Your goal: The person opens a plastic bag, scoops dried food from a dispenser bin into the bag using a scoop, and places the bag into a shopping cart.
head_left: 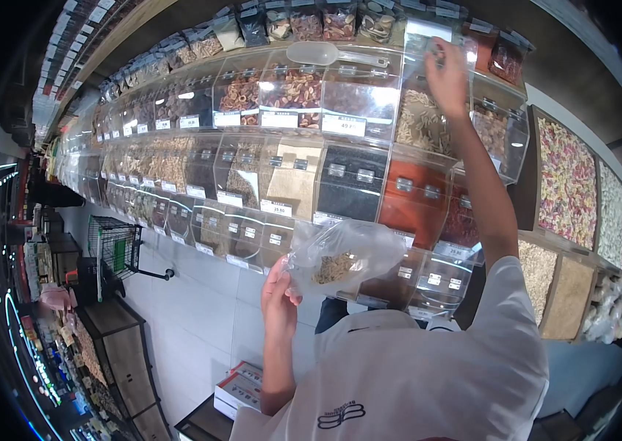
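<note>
A clear plastic bag (pixel 377 250) with some brown-green dried bits in it hangs from my left hand (pixel 280 288), whose fingers are closed on its edge. My right hand (pixel 446 73) is raised at the top right, over a clear bin (pixel 422 121) of pale dried pieces. Its thumb and forefinger are bent near the bin's lid and price label; whether they touch it or hold anything is too unclear to tell. To the left of that hand, a clear plastic scoop (pixel 334 54) lies on top of the bins.
Rows of lidded bins (pixel 289 176) run off to the left. Packed bags (pixel 307 22) line the top shelf. Open trays (pixel 566 173) stand at right. A shopping cart (pixel 116 246) and a white box (pixel 239 387) are at lower left.
</note>
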A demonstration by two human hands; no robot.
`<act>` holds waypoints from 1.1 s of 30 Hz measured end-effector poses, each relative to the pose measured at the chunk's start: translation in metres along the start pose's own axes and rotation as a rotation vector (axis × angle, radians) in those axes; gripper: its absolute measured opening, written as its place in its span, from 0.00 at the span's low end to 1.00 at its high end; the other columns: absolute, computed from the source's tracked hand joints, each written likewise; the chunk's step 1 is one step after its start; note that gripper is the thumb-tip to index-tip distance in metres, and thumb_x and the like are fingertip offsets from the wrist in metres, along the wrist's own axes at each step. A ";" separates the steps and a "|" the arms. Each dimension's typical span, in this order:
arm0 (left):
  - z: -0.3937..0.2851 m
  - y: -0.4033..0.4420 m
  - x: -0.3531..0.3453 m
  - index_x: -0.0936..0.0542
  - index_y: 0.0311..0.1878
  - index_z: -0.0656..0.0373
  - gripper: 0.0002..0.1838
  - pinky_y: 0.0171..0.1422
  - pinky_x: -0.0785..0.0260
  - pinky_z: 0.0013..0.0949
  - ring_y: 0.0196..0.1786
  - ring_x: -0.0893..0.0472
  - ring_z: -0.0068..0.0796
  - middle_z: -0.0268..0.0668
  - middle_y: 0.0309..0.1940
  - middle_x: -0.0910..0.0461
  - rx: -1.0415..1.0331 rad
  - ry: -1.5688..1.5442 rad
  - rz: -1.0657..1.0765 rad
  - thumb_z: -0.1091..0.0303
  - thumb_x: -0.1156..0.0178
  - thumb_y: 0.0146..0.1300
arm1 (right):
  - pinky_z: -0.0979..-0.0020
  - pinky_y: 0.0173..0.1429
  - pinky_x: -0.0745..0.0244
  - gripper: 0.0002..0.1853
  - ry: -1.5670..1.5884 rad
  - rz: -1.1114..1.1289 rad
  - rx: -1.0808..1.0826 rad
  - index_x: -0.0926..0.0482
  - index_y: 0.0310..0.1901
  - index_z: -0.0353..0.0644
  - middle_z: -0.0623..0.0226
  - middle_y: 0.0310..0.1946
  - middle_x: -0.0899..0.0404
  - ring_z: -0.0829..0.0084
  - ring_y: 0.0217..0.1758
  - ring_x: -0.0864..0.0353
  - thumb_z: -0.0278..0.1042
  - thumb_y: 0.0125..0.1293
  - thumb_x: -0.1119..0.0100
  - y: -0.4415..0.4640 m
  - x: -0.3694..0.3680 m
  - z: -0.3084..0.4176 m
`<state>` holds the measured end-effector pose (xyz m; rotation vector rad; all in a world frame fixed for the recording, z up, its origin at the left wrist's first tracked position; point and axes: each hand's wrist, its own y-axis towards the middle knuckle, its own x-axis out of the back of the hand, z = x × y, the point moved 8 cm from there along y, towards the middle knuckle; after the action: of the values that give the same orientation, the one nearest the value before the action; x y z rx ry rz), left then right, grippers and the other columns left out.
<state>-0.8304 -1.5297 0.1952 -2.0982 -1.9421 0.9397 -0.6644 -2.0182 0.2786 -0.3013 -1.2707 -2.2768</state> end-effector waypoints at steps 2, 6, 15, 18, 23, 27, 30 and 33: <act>0.001 0.002 0.001 0.31 0.66 0.62 0.23 0.27 0.42 0.18 0.23 0.35 0.11 0.22 0.23 0.33 0.002 -0.004 0.007 0.68 0.46 0.70 | 0.59 0.59 0.30 0.21 -0.014 -0.181 -0.215 0.25 0.56 0.39 0.53 0.49 0.23 0.56 0.53 0.24 0.38 0.63 0.39 -0.004 0.034 -0.048; 0.001 0.001 -0.004 0.31 0.66 0.62 0.22 0.27 0.41 0.19 0.24 0.35 0.11 0.23 0.24 0.32 0.011 -0.018 0.042 0.69 0.47 0.70 | 0.60 0.57 0.29 0.21 -0.252 -0.209 -0.337 0.25 0.54 0.38 0.54 0.46 0.22 0.57 0.50 0.23 0.35 0.60 0.39 -0.010 0.057 -0.117; 0.008 0.003 -0.005 0.30 0.65 0.61 0.22 0.27 0.42 0.18 0.22 0.34 0.11 0.22 0.22 0.33 0.034 0.003 0.039 0.68 0.47 0.70 | 0.57 0.54 0.26 0.16 0.025 0.371 0.016 0.25 0.53 0.36 0.52 0.49 0.22 0.50 0.50 0.21 0.28 0.63 0.44 -0.018 -0.025 0.020; 0.002 -0.001 -0.006 0.29 0.64 0.62 0.21 0.28 0.41 0.19 0.24 0.34 0.12 0.23 0.22 0.33 0.013 -0.023 0.052 0.68 0.45 0.70 | 0.54 0.58 0.27 0.19 0.001 0.298 0.048 0.28 0.57 0.37 0.49 0.49 0.23 0.47 0.54 0.23 0.27 0.63 0.44 -0.019 -0.062 0.032; 0.000 -0.007 0.012 0.31 0.65 0.63 0.22 0.27 0.40 0.18 0.23 0.33 0.11 0.23 0.24 0.31 -0.015 -0.043 0.002 0.68 0.45 0.70 | 0.51 0.54 0.25 0.23 -0.080 0.497 -0.068 0.29 0.58 0.33 0.41 0.45 0.21 0.42 0.49 0.21 0.27 0.62 0.40 -0.006 -0.116 0.024; 0.004 -0.008 0.024 0.33 0.67 0.64 0.24 0.26 0.40 0.18 0.23 0.33 0.10 0.23 0.25 0.30 -0.016 -0.090 -0.029 0.68 0.45 0.70 | 0.51 0.55 0.26 0.23 -0.150 0.510 0.021 0.28 0.59 0.33 0.40 0.42 0.20 0.41 0.50 0.21 0.28 0.62 0.40 -0.007 -0.142 0.002; 0.007 -0.007 0.027 0.34 0.67 0.64 0.24 0.26 0.40 0.18 0.23 0.33 0.10 0.23 0.26 0.29 -0.010 -0.117 -0.029 0.68 0.44 0.70 | 0.52 0.56 0.27 0.23 -0.173 0.554 0.031 0.27 0.59 0.34 0.42 0.43 0.19 0.43 0.51 0.22 0.32 0.64 0.41 -0.011 -0.147 -0.005; 0.004 -0.006 0.023 0.34 0.67 0.64 0.24 0.26 0.40 0.18 0.24 0.32 0.10 0.24 0.26 0.29 -0.003 -0.111 -0.036 0.68 0.44 0.70 | 0.53 0.58 0.29 0.23 -0.192 0.534 0.061 0.27 0.60 0.36 0.43 0.45 0.20 0.44 0.51 0.23 0.35 0.65 0.42 -0.012 -0.138 0.003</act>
<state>-0.8383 -1.5084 0.1867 -2.0461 -2.0278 1.0684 -0.5543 -1.9652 0.2125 -0.7536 -1.1742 -1.7824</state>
